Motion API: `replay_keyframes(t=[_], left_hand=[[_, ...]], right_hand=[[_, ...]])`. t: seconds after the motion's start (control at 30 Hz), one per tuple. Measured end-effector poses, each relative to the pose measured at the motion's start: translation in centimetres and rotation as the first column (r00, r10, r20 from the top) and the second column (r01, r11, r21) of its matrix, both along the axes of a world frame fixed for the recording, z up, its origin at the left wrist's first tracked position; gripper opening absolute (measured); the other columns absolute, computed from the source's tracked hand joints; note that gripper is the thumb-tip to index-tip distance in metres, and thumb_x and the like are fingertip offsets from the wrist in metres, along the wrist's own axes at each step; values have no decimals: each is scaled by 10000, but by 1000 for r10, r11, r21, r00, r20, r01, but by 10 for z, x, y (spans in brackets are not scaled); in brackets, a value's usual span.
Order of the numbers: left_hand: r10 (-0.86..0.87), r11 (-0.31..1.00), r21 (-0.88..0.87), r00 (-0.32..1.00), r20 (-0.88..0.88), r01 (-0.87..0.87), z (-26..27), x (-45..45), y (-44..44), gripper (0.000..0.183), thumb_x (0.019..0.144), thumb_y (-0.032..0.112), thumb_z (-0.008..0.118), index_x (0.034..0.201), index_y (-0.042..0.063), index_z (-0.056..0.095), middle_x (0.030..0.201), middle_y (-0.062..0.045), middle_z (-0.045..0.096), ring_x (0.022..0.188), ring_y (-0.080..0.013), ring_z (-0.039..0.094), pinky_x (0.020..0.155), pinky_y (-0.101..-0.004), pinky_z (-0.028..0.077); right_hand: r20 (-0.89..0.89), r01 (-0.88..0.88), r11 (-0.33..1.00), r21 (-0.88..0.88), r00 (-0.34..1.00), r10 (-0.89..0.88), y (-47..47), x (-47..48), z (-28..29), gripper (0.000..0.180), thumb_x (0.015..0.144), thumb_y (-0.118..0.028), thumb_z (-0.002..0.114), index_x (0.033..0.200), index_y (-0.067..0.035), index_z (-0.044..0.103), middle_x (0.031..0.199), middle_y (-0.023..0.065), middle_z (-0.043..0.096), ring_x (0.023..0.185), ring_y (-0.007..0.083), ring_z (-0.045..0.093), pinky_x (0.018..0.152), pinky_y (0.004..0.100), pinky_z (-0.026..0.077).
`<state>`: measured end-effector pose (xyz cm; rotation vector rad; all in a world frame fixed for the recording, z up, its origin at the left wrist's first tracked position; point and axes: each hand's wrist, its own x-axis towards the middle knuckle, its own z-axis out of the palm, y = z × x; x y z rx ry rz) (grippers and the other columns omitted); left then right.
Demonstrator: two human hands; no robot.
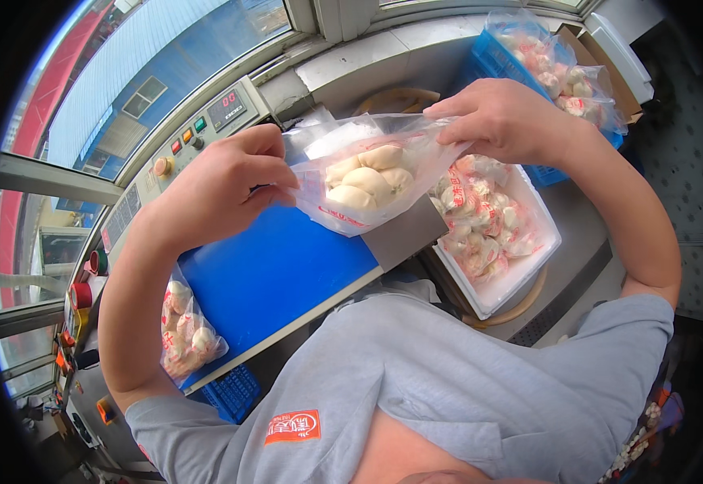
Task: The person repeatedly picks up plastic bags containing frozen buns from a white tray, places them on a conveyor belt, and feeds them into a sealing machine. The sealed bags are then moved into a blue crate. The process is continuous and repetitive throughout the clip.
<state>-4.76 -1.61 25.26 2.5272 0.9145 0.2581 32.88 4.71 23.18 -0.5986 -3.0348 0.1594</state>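
Between my hands, a clear printed plastic bag [366, 181] holding several pale buns [370, 181] is stretched by its edge. My left hand [236, 181] pinches the left corner, while the right corner is in the fingers of my right hand [496, 121]. The bag hangs over the far end of a blue conveyor belt [285, 272] and its metal end plate [409, 233]. At the belt's near left end lies another bag of buns [188, 336]. To the right, a white foam box [508, 275] holds several filled bags [478, 212].
Behind the belt stands a control panel [206, 130] with coloured buttons and a red digital display. A blue crate [548, 175] with bagged buns is at the upper right, beside a cardboard box [599, 72]. Another blue crate [233, 390] sits below the belt. Tape rolls [82, 295] are on the left.
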Motion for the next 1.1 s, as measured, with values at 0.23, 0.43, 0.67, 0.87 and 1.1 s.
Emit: replay_keyframes(t=[0.23,0.43,0.67,0.87,1.1], left_hand=[[-74,981,194,968,239,27,21,-31,-34,156,810,181,828,789,79,711,1160,-126,619,1091,-276,625,821,-407,530],[585,803,-292,588,558,-520,-48,-14,-48,126,970,62,689,888,-29,660,1158,-141,696,985,-99,631,813,-225,519],[680,643,-602,-8,733,-473,-135,10,-31,270,997,82,653,1238,-40,641,1012,-143,711,937,-190,705,859,-317,581],[868,437,-888,-193,458,-145,-170,-3,-19,288,1033,217,619,1141,-42,681,1037,-137,739,927,-206,720,867,-355,590],[888,420,-907,-202,414,-13,-176,21,-36,240,1009,180,647,1123,-26,692,1041,-166,748,922,-235,745,836,-363,610]], right_hand=[[-238,-104,986,-127,969,72,-14,-1,46,171,809,-125,815,865,-17,695,1007,114,741,916,307,707,799,394,561],[-355,188,816,-546,831,-429,-25,-31,1,72,875,-43,758,873,-18,691,867,64,734,828,161,720,745,284,549],[-524,-465,408,-786,150,-838,-13,-80,-135,200,989,-57,632,1165,30,667,848,80,714,821,178,714,787,320,582],[-473,-462,431,-775,-27,-881,-13,-114,-128,183,1032,-155,606,1114,-4,669,986,156,742,918,254,733,847,398,610],[-503,-280,545,-791,-209,-838,-23,-82,-139,162,1033,-160,604,1098,-17,645,1011,184,740,871,293,738,760,453,628]])
